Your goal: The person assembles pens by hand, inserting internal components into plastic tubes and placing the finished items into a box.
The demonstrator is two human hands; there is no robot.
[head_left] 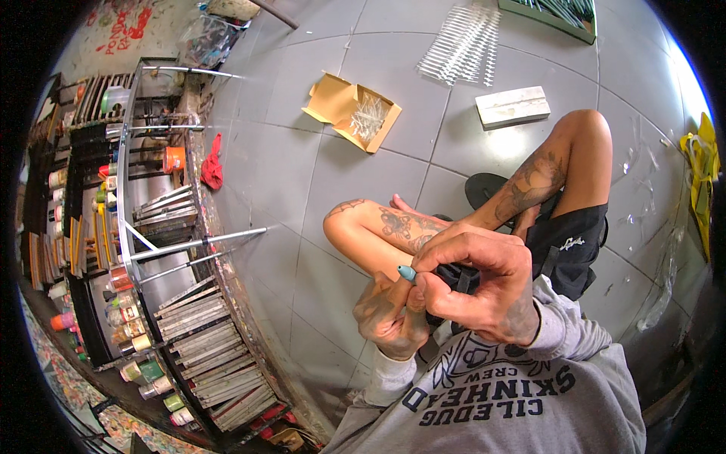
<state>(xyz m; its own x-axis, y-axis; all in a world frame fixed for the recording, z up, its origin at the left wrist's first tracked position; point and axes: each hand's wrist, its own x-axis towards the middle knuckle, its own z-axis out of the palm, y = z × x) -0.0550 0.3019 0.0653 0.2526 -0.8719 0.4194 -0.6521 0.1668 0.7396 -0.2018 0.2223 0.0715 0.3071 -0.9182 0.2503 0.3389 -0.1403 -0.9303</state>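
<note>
Close in front of my chest, my two hands meet fingertip to fingertip. Between the thumb and forefinger of my right hand (484,280) is pinched a small teal, tube-like piece (407,272) with a dark end pointing up and left. My left hand (389,316) is closed right beside it, fingers curled and thumb pressed in; whatever its fingertips grip is hidden. Ahead on the floor stands an open yellow cardboard box (349,110) with many thin clear plastic pieces (368,116). To its right lie rows of slender white pieces (463,45).
A white oblong box (513,107) lies beyond my bent legs. At the far right is a green tray (552,24) of dark green sticks. A metal rack (140,250) with paint jars and frames runs along the left, near a red cloth (212,163). Yellow plastic (702,181) lies at right.
</note>
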